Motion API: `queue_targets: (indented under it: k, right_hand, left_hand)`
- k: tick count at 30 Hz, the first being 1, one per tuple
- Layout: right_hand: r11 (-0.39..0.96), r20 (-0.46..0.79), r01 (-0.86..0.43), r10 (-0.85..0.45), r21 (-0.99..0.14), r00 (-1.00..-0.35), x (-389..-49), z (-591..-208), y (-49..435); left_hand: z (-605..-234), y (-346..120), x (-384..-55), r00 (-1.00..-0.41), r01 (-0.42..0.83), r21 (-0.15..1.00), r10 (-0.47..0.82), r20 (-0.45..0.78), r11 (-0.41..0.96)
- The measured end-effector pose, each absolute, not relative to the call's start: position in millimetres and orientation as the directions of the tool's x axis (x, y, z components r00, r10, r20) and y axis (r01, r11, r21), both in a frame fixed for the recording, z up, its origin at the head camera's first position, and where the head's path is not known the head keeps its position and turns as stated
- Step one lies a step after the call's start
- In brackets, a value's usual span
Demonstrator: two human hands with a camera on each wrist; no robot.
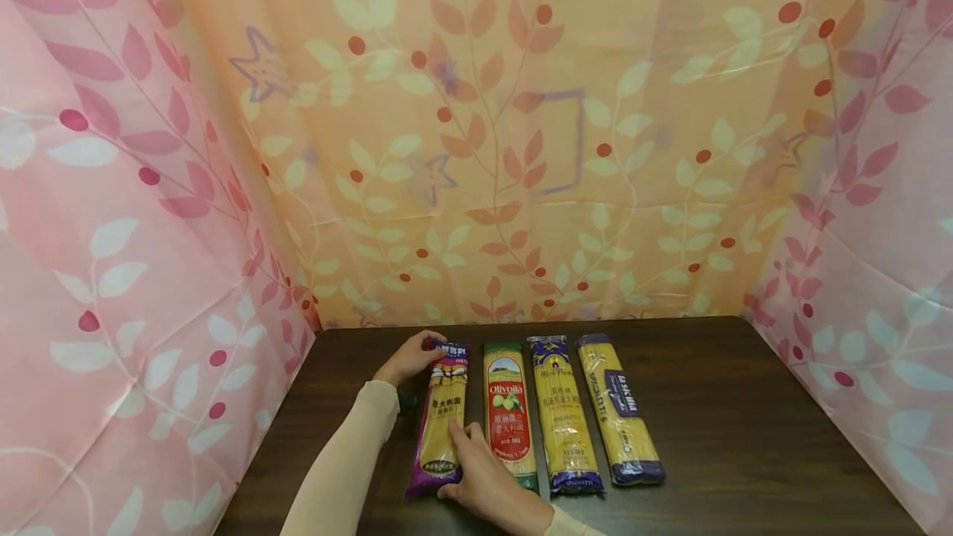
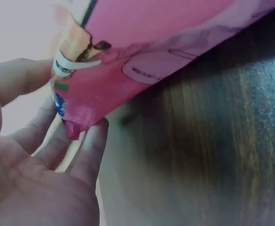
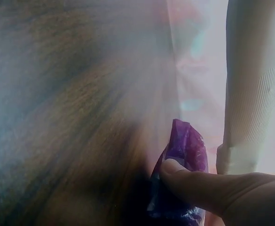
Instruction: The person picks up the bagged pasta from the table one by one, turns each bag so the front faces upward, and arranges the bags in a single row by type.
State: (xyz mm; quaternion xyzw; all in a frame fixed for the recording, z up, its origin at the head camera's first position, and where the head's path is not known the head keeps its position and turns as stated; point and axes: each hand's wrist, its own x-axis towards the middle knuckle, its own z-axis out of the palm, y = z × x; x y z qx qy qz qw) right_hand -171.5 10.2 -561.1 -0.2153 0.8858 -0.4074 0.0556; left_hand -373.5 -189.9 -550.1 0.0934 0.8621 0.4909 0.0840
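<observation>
A purple-ended packet of spaghetti (image 1: 447,404) lies leftmost in a row of pasta packets on the table. My left hand (image 1: 409,358) holds its far end; in the left wrist view the thumb and fingers of that hand (image 2: 43,155) lie on either side of the pink wrapper (image 2: 123,61). Across the near end, my right hand (image 1: 487,478) grips the same packet, partly covering the green-and-red spaghetti packet (image 1: 509,404) beside it. The right wrist view shows the right thumb (image 3: 193,186) against the purple wrapper end (image 3: 186,143); the other right fingers are hidden there.
To the right lie a yellow-and-blue spaghetti packet (image 1: 563,420) and a slightly slanted spaghetti packet with a dark blue label (image 1: 618,412). They rest on a dark brown wooden table (image 1: 744,437). Leaf-patterned curtains (image 1: 506,147) enclose its back and sides.
</observation>
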Motion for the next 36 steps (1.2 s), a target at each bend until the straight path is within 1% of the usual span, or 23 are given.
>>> queue_targets:
  k: [6,13,16,20,23,27,30,32,36]
  right_hand:
    - [0.607,0.063,-0.34,-0.429,-0.718,-0.901,-171.4,-560.9,9.5]
    - [0.678,0.062,-0.386,-0.45,-0.626,-0.891,-169.5,-555.3,9.0]
    - [0.699,0.05,-0.395,-0.459,-0.597,-0.887,-169.5,-553.4,8.8]
    - [0.706,0.037,-0.399,-0.469,-0.585,-0.883,-169.0,-550.9,9.0]
    - [0.7,0.029,-0.402,-0.479,-0.59,-0.877,-167.0,-546.9,9.7]
    - [0.698,0.009,-0.402,-0.494,-0.593,-0.869,-164.9,-539.3,13.0]
    - [0.699,0.005,-0.404,-0.497,-0.59,-0.868,-165.5,-532.7,20.7]
    - [0.696,0.03,-0.422,-0.5,-0.58,-0.866,-167.2,-528.0,29.8]
    - [0.676,0.146,-0.5,-0.51,-0.542,-0.847,-171.6,-516.1,60.4]
  left_hand:
    - [-554.5,-190.6,-373.2,-0.969,0.092,0.845,0.244,-0.046,0.527]
    - [-559.1,-191.6,-372.6,-0.966,0.13,0.816,0.258,-0.024,0.563]
    - [-560.8,-192.9,-373.1,-0.965,0.135,0.819,0.26,-0.018,0.557]
    - [-560.5,-194.8,-372.0,-0.968,0.129,0.829,0.25,-0.013,0.544]
    - [-559.5,-196.6,-368.6,-0.971,0.147,0.816,0.24,0.01,0.559]
    - [-553.8,-198.4,-361.6,-0.971,0.192,0.77,0.229,0.061,0.609]
    - [-546.0,-197.2,-352.9,-0.972,0.218,0.715,0.217,0.094,0.664]
    - [-540.2,-195.5,-343.7,-0.97,0.233,0.671,0.215,0.112,0.704]
    - [-530.8,-192.1,-320.7,-0.959,0.282,0.573,0.222,0.174,0.769]
